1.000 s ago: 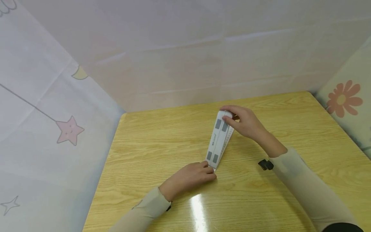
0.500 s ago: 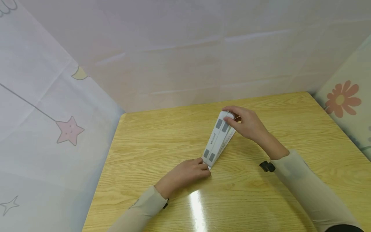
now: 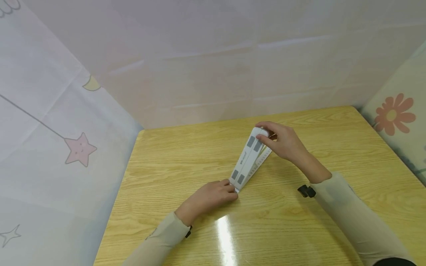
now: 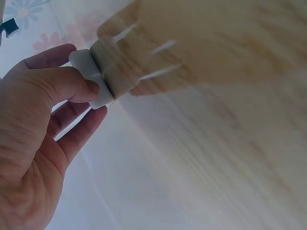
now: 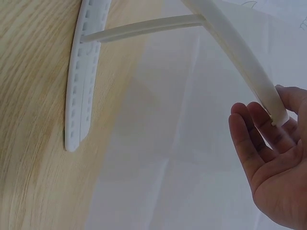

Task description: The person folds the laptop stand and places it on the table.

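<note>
A white folding laptop stand (image 3: 245, 159) with grey pads slants over the wooden table, raised at its far end. My left hand (image 3: 210, 195) pinches its near end (image 4: 97, 75) between thumb and fingers. At the raised end, my right hand (image 3: 282, 142) holds the upper arm (image 5: 242, 55) between thumb and fingers. In the right wrist view, a slotted lower bar (image 5: 76, 100) lies along the table, spread apart from that arm. A thin strut (image 5: 148, 28) bridges the two.
The wooden table (image 3: 159, 159) meets a pale backdrop (image 3: 206, 85) at the back and on both sides. Pink star (image 3: 80, 149) and flower (image 3: 395, 113) drawings decorate the side sheets. Bright light reflects near the table's front.
My left hand and the stand's near end have shifted left and slightly away. The far end moved a little right, and the gap between upper arm and lower bar looks wider.
</note>
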{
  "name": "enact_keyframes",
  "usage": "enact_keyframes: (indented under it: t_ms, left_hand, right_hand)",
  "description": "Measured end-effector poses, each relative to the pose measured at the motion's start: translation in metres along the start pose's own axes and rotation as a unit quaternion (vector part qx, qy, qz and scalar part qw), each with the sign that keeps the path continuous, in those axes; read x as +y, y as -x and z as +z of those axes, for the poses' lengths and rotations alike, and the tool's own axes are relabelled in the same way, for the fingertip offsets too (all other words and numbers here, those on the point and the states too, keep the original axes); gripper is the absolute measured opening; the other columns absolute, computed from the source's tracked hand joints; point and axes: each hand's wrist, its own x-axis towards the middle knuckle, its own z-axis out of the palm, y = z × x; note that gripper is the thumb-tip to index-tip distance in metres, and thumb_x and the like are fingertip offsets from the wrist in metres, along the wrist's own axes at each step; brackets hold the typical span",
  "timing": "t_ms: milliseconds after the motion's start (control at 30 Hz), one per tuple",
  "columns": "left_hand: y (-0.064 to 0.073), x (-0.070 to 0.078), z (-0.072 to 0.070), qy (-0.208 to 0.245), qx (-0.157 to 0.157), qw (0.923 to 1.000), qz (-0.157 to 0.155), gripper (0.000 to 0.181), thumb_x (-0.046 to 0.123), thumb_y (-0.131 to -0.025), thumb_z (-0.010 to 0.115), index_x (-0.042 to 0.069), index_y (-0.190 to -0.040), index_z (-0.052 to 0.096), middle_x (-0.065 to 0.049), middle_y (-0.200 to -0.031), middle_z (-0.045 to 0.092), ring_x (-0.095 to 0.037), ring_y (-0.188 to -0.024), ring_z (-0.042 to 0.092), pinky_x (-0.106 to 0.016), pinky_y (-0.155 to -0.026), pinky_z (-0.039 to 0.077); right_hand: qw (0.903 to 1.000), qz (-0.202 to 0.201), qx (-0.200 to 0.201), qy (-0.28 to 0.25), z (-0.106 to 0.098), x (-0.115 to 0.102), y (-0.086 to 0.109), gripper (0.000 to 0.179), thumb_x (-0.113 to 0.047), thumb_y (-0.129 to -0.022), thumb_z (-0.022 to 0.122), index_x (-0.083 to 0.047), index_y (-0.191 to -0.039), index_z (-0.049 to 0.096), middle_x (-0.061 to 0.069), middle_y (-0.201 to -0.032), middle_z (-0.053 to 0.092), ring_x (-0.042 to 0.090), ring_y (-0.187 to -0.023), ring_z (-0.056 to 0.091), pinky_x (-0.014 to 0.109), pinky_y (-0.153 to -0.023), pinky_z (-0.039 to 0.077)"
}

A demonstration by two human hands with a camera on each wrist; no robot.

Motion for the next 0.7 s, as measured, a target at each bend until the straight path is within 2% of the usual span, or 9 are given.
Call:
enact_keyframes:
  t_ms: [333, 500, 700]
  left_hand:
    - [0.001, -0.001, -0.003, 0.004, 0.005, 0.9999, -0.009, 0.01, 0.02, -0.096, 0.07, 0.026, -0.1, 0.063, 0.013, -0.105, 0.066, -0.007, -0.091, 0.054, -0.017, -0.073, 0.051]
    - [0.001, 0.001, -0.002, -0.004, -0.006, 0.9999, -0.012, 0.01, 0.02, -0.098, 0.068, 0.026, -0.104, 0.063, 0.012, -0.106, 0.065, -0.008, -0.094, 0.055, -0.019, -0.073, 0.052]
    - [0.001, 0.004, 0.001, -0.001, -0.004, 0.9998, -0.018, 0.011, 0.019, -0.097, 0.068, 0.025, -0.105, 0.064, 0.011, -0.106, 0.065, -0.008, -0.096, 0.056, -0.02, -0.073, 0.051]
  right_hand:
    - [1.0, 0.004, 0.001, -0.006, 0.001, 0.002, -0.001, 0.038, -0.021, -0.1, 0.066, -0.008, -0.136, 0.062, 0.011, -0.107, 0.07, 0.024, -0.089, 0.068, 0.04, -0.077, 0.059]
    - [0.9996, -0.006, -0.009, -0.028, 0.002, 0.007, -0.002, 0.04, -0.024, -0.102, 0.063, -0.009, -0.139, 0.059, 0.01, -0.108, 0.069, 0.023, -0.09, 0.068, 0.04, -0.077, 0.058]
    - [0.9958, -0.006, -0.033, -0.085, -0.001, 0.022, -0.002, 0.045, -0.032, -0.11, 0.041, -0.011, -0.149, 0.05, 0.014, -0.129, 0.065, 0.029, -0.103, 0.067, 0.047, -0.087, 0.057]
